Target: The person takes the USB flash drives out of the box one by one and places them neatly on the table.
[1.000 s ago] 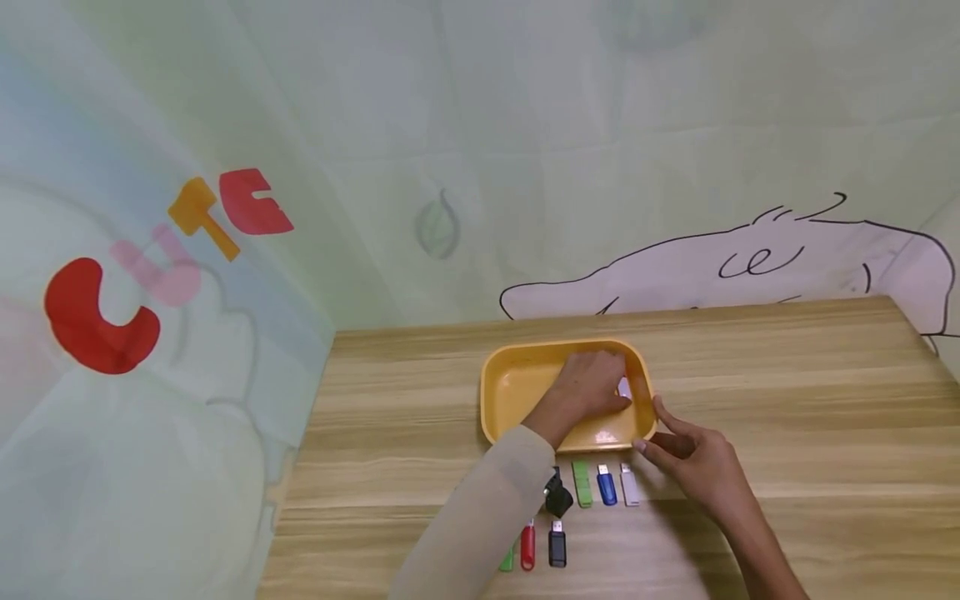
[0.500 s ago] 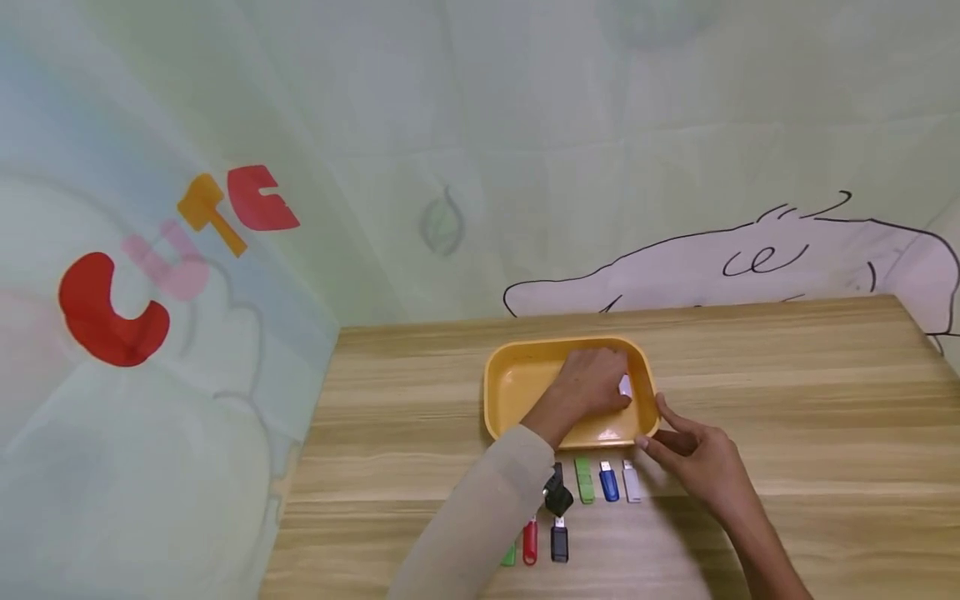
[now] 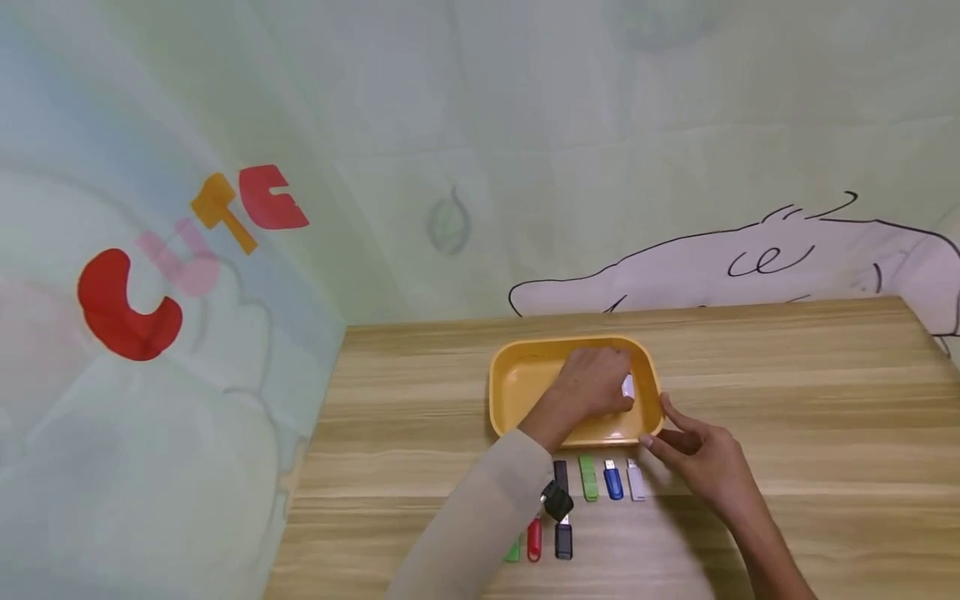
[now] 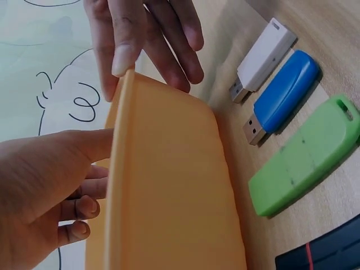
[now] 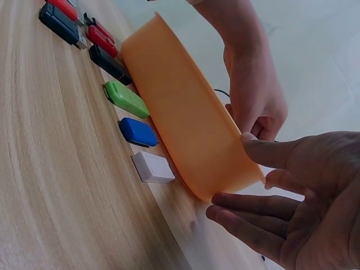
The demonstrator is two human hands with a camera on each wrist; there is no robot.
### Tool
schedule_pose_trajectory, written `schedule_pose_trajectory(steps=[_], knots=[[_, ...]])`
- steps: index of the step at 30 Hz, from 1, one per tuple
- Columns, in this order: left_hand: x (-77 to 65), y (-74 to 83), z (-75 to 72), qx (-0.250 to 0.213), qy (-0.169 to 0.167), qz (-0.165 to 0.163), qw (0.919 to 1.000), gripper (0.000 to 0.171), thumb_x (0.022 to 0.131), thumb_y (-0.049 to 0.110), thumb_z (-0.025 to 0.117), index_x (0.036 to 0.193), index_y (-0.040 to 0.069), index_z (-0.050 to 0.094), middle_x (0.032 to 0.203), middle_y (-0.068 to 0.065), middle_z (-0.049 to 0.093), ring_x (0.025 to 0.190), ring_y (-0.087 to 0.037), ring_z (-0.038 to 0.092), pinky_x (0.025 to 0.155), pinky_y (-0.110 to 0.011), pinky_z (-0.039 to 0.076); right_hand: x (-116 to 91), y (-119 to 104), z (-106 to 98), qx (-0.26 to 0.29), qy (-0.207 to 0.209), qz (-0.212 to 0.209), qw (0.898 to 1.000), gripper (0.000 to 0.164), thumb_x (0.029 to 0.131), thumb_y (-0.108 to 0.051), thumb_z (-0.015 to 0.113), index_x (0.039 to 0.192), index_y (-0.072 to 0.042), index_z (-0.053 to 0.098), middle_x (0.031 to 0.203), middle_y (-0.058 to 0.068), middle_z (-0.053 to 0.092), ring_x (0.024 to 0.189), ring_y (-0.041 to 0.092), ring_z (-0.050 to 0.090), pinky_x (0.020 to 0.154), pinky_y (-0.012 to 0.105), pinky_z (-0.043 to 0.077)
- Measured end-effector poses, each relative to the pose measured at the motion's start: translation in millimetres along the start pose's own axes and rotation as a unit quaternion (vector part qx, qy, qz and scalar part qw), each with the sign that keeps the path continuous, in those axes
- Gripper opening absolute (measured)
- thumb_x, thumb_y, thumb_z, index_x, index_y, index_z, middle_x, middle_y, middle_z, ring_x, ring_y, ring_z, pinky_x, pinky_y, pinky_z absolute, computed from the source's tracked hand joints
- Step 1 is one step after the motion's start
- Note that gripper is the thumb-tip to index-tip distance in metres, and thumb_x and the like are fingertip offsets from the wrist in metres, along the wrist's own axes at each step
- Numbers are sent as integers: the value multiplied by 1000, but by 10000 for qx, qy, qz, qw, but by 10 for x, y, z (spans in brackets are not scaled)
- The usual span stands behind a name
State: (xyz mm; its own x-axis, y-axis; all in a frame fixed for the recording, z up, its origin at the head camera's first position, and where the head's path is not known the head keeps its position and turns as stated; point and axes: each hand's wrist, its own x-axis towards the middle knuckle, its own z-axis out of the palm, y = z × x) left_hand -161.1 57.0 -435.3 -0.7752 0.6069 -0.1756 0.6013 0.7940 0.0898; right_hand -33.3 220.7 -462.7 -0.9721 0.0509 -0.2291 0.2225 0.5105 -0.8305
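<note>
A yellow-orange plastic tray [image 3: 506, 354] stands on the table. My left hand [image 3: 592, 383] reaches down inside its right half, with a small white piece [image 3: 628, 387], about the size of a USB stick, between thumb and forefinger. The tray's wall [image 4: 174, 169] hides those fingertips in the left wrist view. At the near right corner my right hand [image 3: 708, 462] grips the tray, thumb on the rim and fingers against the outside. Lined up before the tray are USB sticks: white [image 3: 636, 482], blue [image 3: 613, 480], green [image 3: 588, 479] and black [image 3: 561, 473].
A nearer row shows a red USB stick [image 3: 534, 540], a black one [image 3: 563, 540] and part of a green one [image 3: 513, 551], partly covered by the left sleeve [image 3: 480, 517]. A printed curtain [image 3: 465, 167] hangs behind the wooden table [image 3: 787, 375].
The whole head view has shifted slightly, moving the scene a little to the right. Both hands keep their places on and in the tray.
</note>
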Motion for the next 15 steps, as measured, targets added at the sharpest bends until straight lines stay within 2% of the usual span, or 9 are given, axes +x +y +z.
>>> schedule_pose_trajectory(steps=[11,15], knots=[[-143,6,-80,-130,114,-36,9998,42,93,48,80,119,19,65,82,9,56,68,-7,54,58,-19,40,32,34,-9,35,4,-17,10000,78,95,-40,81,158,-13,43,121,24,74,124,43,68,97,51,58],[-190,-13,-101,-131,190,-14,9997,44,92,48,81,121,19,64,85,10,56,71,-7,54,61,-19,41,38,27,-19,44,-6,55,10000,78,95,-42,80,159,-16,43,122,23,74,125,42,68,96,48,59]])
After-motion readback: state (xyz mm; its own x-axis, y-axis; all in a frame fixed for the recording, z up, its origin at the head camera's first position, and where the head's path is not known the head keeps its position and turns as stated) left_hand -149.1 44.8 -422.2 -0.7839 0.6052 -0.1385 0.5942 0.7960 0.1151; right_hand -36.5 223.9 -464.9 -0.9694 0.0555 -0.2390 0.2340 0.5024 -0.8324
